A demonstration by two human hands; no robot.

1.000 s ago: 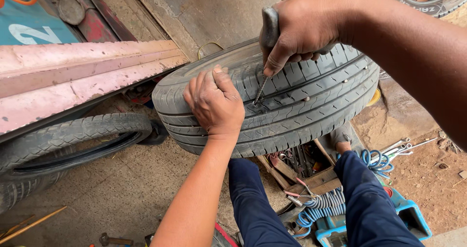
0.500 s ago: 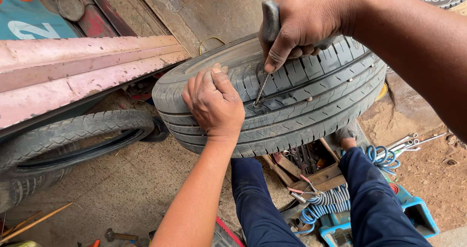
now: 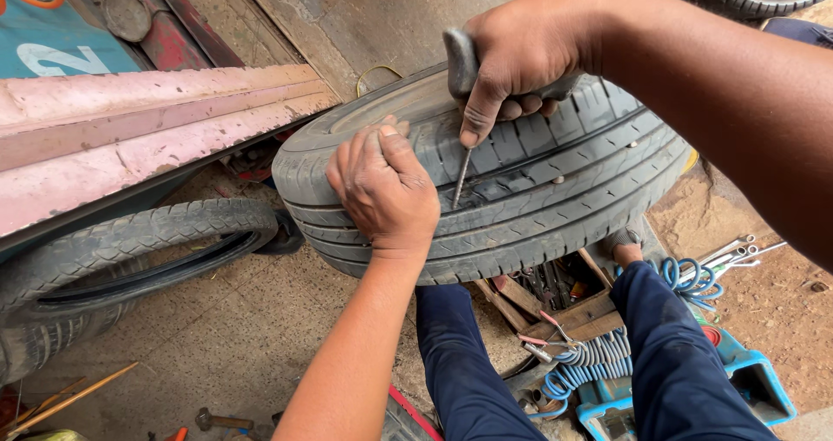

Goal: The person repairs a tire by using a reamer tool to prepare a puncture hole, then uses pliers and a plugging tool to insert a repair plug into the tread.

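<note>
Car tyre (image 3: 538, 189): upright, tread facing up, resting across the person's knees above a wooden tool box (image 3: 555, 306).
Right hand (image 3: 521, 50): fist clamped on the grey T-handle of a tyre repair tool (image 3: 460, 159), forefinger laid down its shaft; metal tip touches a tread groove.
Left hand (image 3: 382, 189): flat on the tread, fingers together, just beside the tip, gripping nothing.
Nearby: worn tyre (image 3: 130, 250) on concrete floor (image 3: 234, 345), left; blue coiled hose (image 3: 599, 354), right.
</note>
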